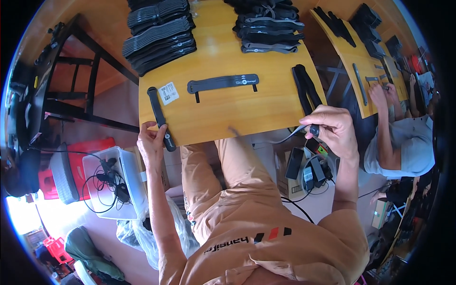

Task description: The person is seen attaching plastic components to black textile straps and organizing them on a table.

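Note:
On the left of the yellow table, a narrow black strap (158, 111) with white print lies lengthwise, its lower end poking past the front edge. My left hand (151, 138) pinches that end between thumb and fingers. Off the table's right front corner, my right hand (332, 129) is closed on a thin grey strap (284, 139). The strap curves down from the fingers toward the table edge, its far end blurred. A wider dark grey strap (223, 83) with two short black tabs lies across the middle. Beside the black strap is a white label (168, 93).
Stacks of folded straps stand at the back left (161, 35) and back right (270, 28). A long black strip (306, 88) lies along the right edge. Another person (399, 142) works at a second table (349, 71). A clear bin (102, 190) with cables stands at left.

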